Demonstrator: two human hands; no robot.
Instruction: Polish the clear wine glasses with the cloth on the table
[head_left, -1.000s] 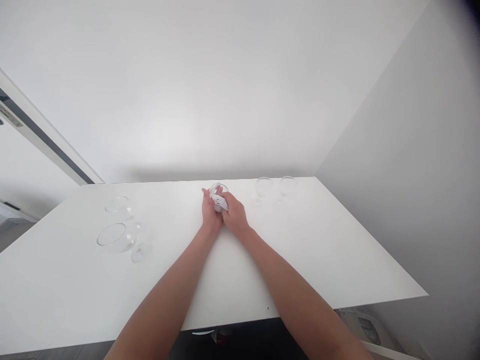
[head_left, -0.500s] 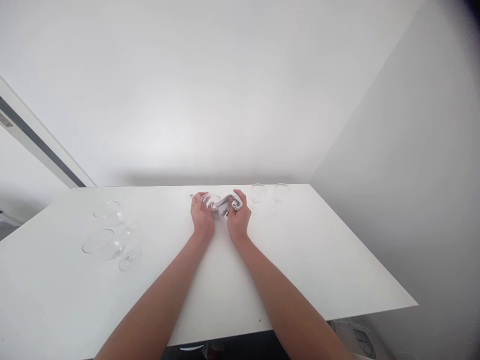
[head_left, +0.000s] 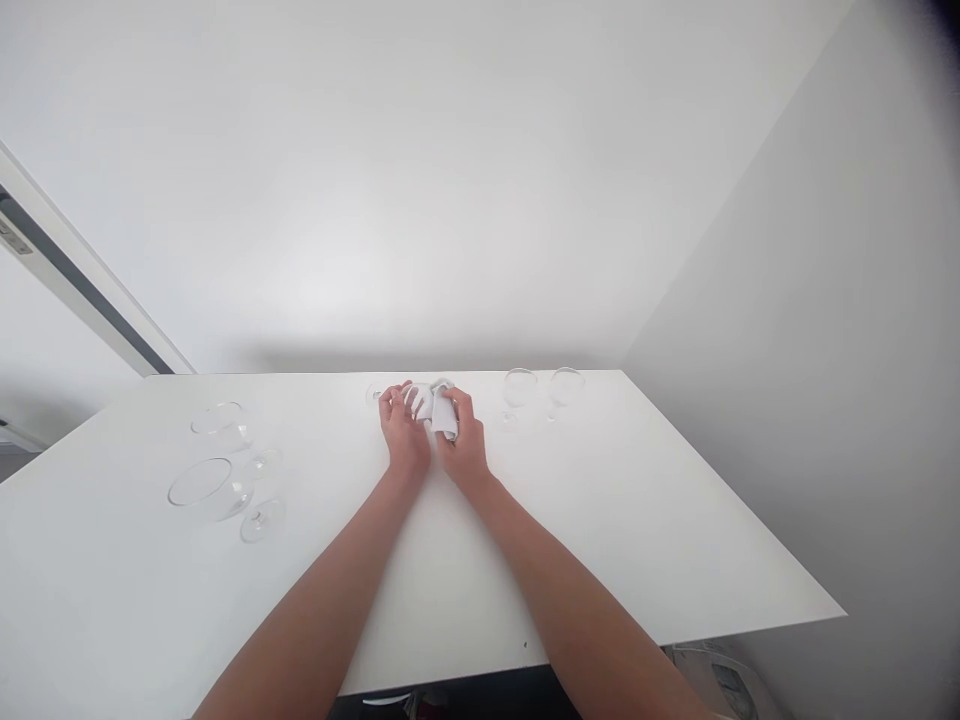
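My left hand [head_left: 403, 430] is wrapped round the bowl of a stemmed glass [head_left: 415, 400], which lies tilted sideways with its foot pointing left. In my right hand [head_left: 463, 440] is a folded light-grey cloth [head_left: 444, 410], pressed at the mouth of that glass. Part of the cloth seems to be inside the bowl, behind the clear wall. The fingers of both hands hide much of the glass.
Two stemmed glasses stand upright near the back edge, a wine glass [head_left: 520, 386] and another wine glass [head_left: 567, 386]. On the left are a larger glass [head_left: 210, 490] and a second glass [head_left: 223, 425]. A white wall [head_left: 450, 200] rises behind the white table [head_left: 637, 520].
My right hand has moved left with the cloth, bringing it against the glass's mouth. My left hand keeps its hold in nearly the same spot.
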